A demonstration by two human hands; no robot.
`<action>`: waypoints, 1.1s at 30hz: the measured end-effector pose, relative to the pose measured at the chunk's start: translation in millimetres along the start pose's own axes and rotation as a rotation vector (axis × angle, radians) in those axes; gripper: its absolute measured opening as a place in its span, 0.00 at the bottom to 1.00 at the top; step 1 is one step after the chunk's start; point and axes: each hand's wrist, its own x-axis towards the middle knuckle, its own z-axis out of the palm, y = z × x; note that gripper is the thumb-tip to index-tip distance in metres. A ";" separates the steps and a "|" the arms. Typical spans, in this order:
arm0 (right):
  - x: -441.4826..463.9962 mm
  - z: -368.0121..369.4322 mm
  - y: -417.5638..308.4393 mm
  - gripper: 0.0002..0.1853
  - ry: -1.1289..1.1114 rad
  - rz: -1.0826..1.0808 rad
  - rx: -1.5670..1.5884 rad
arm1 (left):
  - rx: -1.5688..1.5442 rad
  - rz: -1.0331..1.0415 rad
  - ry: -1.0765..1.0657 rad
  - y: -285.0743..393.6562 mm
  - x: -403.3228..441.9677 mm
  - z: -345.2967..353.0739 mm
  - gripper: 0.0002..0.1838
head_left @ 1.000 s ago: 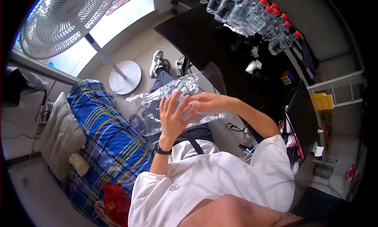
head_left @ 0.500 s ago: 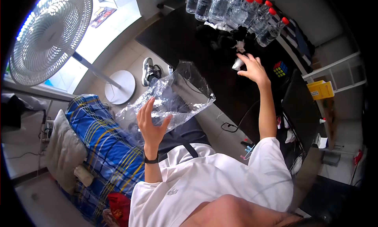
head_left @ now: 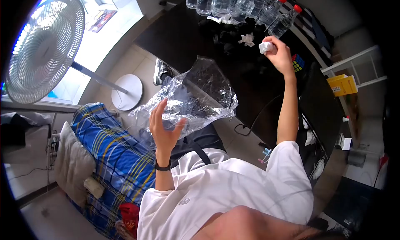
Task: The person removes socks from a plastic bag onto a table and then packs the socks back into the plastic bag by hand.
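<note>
My right hand (head_left: pixel 281 56) is raised over the dark table, its fingers closed on a crumpled white tissue (head_left: pixel 266 48). On the table to its left lies a pile of black crumpled pieces (head_left: pixel 227 38), with another white crumpled tissue (head_left: pixel 247 40) at its edge. My left hand (head_left: pixel 163 127), with a dark band on its wrist, has its fingers stretched up and its thumb apart. A large clear plastic bag (head_left: pixel 204 88) spreads behind and beside this hand, over my lap and against the table's edge. Whether the palm touches the bag I cannot tell.
Several clear bottles with red caps (head_left: pixel 246 6) stand at the table's far end. A puzzle cube (head_left: pixel 297 63) and a dark laptop (head_left: pixel 321 102) are right of my right hand. A standing fan (head_left: pixel 46 48) and a plaid-covered bed (head_left: pixel 112 144) are on the left.
My right hand has lifted the white tissue off the table beside the black pile and moved it right. My left hand stays spread by the bag, which sits slightly farther right in view.
</note>
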 end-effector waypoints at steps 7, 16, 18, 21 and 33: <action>-30.2 -8.2 -88.0 0.26 -0.349 -0.273 0.438 | -0.045 0.010 0.000 12.3 6.6 7.5 0.38; -34.4 -2.9 -56.8 0.33 -0.292 -0.075 -0.194 | -0.005 0.025 -0.001 9.9 1.1 6.7 0.37; -36.4 2.9 -43.2 0.33 -0.421 0.039 -0.412 | 0.000 0.019 -0.003 9.0 0.9 7.2 0.37; -31.8 17.1 -35.9 0.30 -0.586 0.115 -0.457 | -0.035 0.011 0.007 7.5 -0.7 9.0 0.37; -41.2 -22.6 -98.1 0.27 -0.544 -0.317 0.144 | -0.050 0.012 0.015 9.6 -0.9 6.4 0.36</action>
